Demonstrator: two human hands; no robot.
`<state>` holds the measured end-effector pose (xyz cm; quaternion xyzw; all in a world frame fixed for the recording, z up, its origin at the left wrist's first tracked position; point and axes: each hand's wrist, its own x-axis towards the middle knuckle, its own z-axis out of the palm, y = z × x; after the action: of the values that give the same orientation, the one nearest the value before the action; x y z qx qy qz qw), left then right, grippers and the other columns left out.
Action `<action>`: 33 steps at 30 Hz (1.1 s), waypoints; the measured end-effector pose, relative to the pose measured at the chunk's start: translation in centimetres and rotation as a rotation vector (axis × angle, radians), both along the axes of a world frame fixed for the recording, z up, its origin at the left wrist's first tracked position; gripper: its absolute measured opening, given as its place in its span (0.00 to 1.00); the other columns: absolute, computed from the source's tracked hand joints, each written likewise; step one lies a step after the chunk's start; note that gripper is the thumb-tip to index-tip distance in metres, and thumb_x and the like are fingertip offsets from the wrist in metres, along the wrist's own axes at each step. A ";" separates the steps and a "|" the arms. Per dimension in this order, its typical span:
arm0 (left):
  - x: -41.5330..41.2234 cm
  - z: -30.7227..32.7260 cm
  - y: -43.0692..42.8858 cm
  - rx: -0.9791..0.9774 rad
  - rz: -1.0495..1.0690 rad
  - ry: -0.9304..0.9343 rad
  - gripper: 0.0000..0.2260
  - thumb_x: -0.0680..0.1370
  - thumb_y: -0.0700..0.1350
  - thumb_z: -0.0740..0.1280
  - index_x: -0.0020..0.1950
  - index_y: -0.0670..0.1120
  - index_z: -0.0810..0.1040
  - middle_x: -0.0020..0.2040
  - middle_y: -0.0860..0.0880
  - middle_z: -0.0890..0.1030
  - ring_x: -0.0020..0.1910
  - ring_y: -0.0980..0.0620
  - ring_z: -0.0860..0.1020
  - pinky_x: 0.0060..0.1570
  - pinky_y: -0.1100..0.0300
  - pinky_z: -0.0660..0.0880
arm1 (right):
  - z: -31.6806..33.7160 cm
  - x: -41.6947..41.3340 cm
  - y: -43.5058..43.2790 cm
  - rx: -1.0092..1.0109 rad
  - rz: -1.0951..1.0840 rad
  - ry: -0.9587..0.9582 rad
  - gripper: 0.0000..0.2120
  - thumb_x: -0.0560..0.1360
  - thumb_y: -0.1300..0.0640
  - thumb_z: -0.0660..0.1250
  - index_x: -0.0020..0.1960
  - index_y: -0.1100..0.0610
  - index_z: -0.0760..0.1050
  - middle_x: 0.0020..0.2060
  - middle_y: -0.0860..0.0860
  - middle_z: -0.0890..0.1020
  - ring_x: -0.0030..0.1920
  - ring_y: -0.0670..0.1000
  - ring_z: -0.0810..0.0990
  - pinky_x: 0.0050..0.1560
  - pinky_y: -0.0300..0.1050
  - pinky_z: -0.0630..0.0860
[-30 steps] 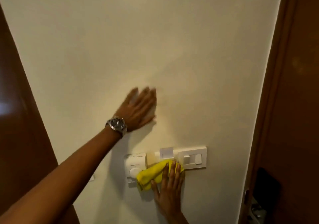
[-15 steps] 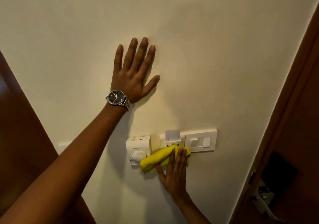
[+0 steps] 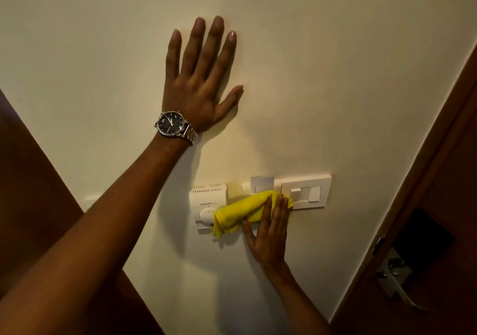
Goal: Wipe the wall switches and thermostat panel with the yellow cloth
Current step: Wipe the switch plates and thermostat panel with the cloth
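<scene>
At the far left a dark brown wooden panel (image 3: pixel 31 180) edges the frame, smooth and dim — probably a door. Next to it the left hand (image 3: pixel 200 81) lies flat on the cream wall (image 3: pixel 335 63), fingers spread and palm pressed to the matte paint, gripping nothing; it likely serves as a brace so the body stays steady during the wipe. A metal-banded wristwatch (image 3: pixel 171 125) with a dark round face sits on that wrist.

Below and to the right, the thermostat panel (image 3: pixel 207 200) is a white plastic box with vent slots along its top and a round dial low on its face. The yellow cloth (image 3: pixel 244 212) is bunched into a soft roll, its left end overlapping the thermostat's right edge and dial, its right end reaching the switch plate. The right hand (image 3: pixel 268 234) pushes the cloth against the wall from below with flat, nearly closed fingers — pressing rather than pinching, which suits a sideways rub over raised fittings.

Above the cloth a small pale square fitting (image 3: pixel 262 184) stands out from the wall. Just right, the wall switches (image 3: pixel 307 195) sit in a glossy white rectangular plate with squared rockers, uncovered. Farthest right, a brown door (image 3: pixel 438 205) carries a metal lever handle (image 3: pixel 397 278).
</scene>
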<state>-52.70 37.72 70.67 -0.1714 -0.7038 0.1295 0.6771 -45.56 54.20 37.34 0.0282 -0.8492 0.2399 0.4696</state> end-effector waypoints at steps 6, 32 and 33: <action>0.4 -0.1 0.1 0.007 -0.001 -0.011 0.34 0.85 0.65 0.55 0.85 0.46 0.60 0.83 0.41 0.64 0.82 0.38 0.62 0.80 0.34 0.61 | -2.1 0.3 2.4 0.197 0.001 0.031 0.39 0.83 0.37 0.55 0.83 0.58 0.43 0.82 0.56 0.45 0.82 0.58 0.47 0.79 0.58 0.53; -0.2 0.0 0.0 -0.005 0.013 0.026 0.34 0.85 0.66 0.55 0.85 0.46 0.61 0.82 0.41 0.65 0.82 0.37 0.63 0.79 0.34 0.62 | 0.8 2.2 1.3 0.145 -0.183 0.159 0.19 0.79 0.53 0.69 0.70 0.46 0.75 0.67 0.58 0.69 0.67 0.61 0.69 0.60 0.61 0.68; -0.2 -0.1 0.0 -0.005 0.018 0.026 0.34 0.85 0.66 0.55 0.84 0.46 0.61 0.82 0.41 0.65 0.82 0.37 0.63 0.79 0.34 0.62 | 0.6 2.7 0.6 0.062 -0.156 0.134 0.20 0.79 0.53 0.68 0.70 0.46 0.74 0.68 0.58 0.69 0.67 0.61 0.70 0.59 0.61 0.68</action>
<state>-52.86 37.69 70.58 -0.1651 -0.6960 0.1393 0.6848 -42.84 54.82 37.92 -0.0075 -0.8224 0.1736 0.5417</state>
